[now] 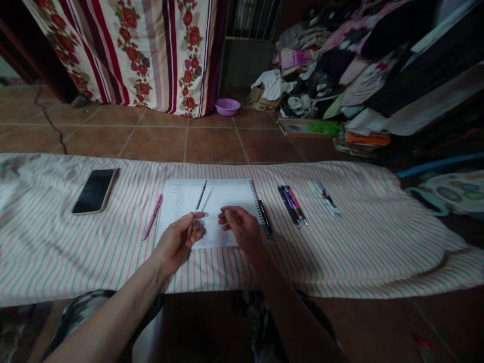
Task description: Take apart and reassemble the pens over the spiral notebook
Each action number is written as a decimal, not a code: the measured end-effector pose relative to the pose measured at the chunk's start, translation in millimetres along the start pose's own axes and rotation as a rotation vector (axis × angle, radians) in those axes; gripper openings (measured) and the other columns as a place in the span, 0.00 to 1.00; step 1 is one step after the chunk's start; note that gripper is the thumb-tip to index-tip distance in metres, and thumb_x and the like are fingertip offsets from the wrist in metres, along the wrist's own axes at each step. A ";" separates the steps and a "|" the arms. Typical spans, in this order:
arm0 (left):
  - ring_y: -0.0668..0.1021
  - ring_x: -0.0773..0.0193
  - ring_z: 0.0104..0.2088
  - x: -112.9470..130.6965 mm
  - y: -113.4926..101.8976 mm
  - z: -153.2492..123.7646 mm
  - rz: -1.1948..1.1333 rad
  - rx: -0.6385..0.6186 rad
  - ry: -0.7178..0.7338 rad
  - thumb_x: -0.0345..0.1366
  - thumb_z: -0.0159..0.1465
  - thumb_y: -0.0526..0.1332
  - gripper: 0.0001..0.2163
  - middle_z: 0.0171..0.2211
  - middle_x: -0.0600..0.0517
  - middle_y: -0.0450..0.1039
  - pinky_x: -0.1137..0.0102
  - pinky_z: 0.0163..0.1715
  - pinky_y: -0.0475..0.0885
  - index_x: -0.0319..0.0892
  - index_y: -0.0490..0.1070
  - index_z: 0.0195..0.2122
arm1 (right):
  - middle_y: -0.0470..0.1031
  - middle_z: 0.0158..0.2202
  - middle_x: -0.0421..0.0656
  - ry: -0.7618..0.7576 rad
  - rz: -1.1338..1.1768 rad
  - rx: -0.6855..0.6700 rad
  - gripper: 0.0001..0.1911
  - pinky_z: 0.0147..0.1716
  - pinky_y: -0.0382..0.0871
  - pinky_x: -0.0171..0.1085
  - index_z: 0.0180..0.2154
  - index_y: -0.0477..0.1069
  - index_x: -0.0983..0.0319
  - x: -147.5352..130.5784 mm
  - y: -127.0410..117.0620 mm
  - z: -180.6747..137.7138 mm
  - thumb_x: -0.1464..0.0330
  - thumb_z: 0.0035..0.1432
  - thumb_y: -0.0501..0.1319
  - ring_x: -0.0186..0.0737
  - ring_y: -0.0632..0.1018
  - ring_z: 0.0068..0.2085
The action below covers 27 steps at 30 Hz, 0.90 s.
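My left hand (181, 237) is closed on a slim, dark-patterned pen (201, 195), which tilts up over an open spiral notebook (230, 189) and casts a thin shadow on its page. My right hand (242, 227) hovers above the right half of the page, apart from the pen. Its thumb and fingers are curled together; whatever they may hold is too small to make out. A pink pen (153, 217) lies left of the notebook, and a black pen (265, 217) rests along its spiral edge.
Several dark and coloured pens (292, 205) lie right of the notebook, with lighter pens (324, 197) beyond them. A phone (95, 191) sits at the left on the striped cloth (363, 242). Past the far edge are a purple basin (227, 107) and piled clothes (302, 65).
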<state>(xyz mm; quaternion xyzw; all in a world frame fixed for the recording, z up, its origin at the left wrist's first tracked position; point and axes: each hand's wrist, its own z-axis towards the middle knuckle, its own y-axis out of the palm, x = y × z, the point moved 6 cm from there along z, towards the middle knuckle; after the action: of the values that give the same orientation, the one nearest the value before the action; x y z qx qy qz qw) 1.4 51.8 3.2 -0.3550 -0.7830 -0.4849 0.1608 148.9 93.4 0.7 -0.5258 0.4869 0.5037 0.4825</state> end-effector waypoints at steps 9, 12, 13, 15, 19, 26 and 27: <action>0.63 0.74 0.18 -2.2 0.5 1.7 0.119 -0.046 0.055 0.34 0.53 0.66 0.09 0.17 0.58 0.58 0.79 0.14 0.56 0.33 0.73 0.31 | 0.75 0.28 0.44 -0.151 -0.334 0.306 0.15 0.26 0.72 0.37 0.38 0.70 0.63 -15.2 -76.2 2.1 0.60 0.54 0.56 0.36 0.75 0.27; 0.62 0.74 0.18 -2.8 1.4 1.5 0.139 -0.049 0.051 0.33 0.53 0.65 0.08 0.17 0.57 0.58 0.79 0.14 0.56 0.32 0.73 0.31 | 0.76 0.32 0.48 -0.247 -0.616 0.406 0.14 0.30 0.72 0.39 0.36 0.71 0.64 -24.2 -103.1 -1.3 0.62 0.51 0.57 0.39 0.76 0.30; 0.62 0.74 0.18 -2.9 1.5 1.4 0.151 -0.042 0.053 0.33 0.54 0.64 0.08 0.17 0.57 0.59 0.79 0.15 0.57 0.32 0.73 0.31 | 0.76 0.32 0.48 -0.239 -0.693 0.438 0.13 0.31 0.71 0.39 0.35 0.71 0.64 -25.0 -112.0 -2.7 0.62 0.51 0.57 0.40 0.76 0.30; 0.63 0.74 0.18 -3.1 0.9 1.0 0.179 -0.015 0.055 0.33 0.54 0.64 0.08 0.17 0.56 0.61 0.79 0.17 0.59 0.32 0.74 0.31 | 0.76 0.32 0.48 -0.198 -0.797 0.450 0.12 0.32 0.70 0.39 0.35 0.72 0.64 -24.0 -126.2 -4.7 0.64 0.50 0.57 0.40 0.76 0.29; 0.65 0.73 0.19 -3.5 0.6 -0.6 0.241 0.022 0.059 0.34 0.54 0.63 0.09 0.18 0.55 0.63 0.77 0.20 0.62 0.32 0.74 0.31 | 0.77 0.31 0.47 -0.104 -0.918 0.402 0.10 0.33 0.69 0.39 0.33 0.73 0.64 -16.9 -139.3 -7.1 0.67 0.50 0.56 0.40 0.77 0.30; 0.67 0.73 0.19 -5.2 -1.5 -1.3 0.356 0.040 0.065 0.36 0.55 0.63 0.10 0.19 0.55 0.64 0.76 0.22 0.63 0.33 0.74 0.33 | 0.77 0.30 0.46 -0.017 -1.004 0.228 0.09 0.33 0.67 0.38 0.30 0.73 0.62 -3.3 -123.9 -1.5 0.64 0.51 0.58 0.42 0.77 0.32; 0.67 0.73 0.19 -5.5 -1.9 -0.9 0.367 0.037 0.064 0.36 0.55 0.63 0.10 0.19 0.55 0.64 0.76 0.22 0.63 0.33 0.74 0.33 | 0.77 0.30 0.46 -0.006 -1.009 0.215 0.09 0.33 0.67 0.37 0.30 0.73 0.62 -2.3 -122.5 -0.8 0.64 0.51 0.59 0.41 0.77 0.32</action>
<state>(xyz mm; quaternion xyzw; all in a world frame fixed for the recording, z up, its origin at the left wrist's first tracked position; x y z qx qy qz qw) 3.8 48.3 -0.9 -0.4730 -0.7084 -0.4440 0.2780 271.1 100.0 5.1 -0.6411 0.2206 0.1568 0.7181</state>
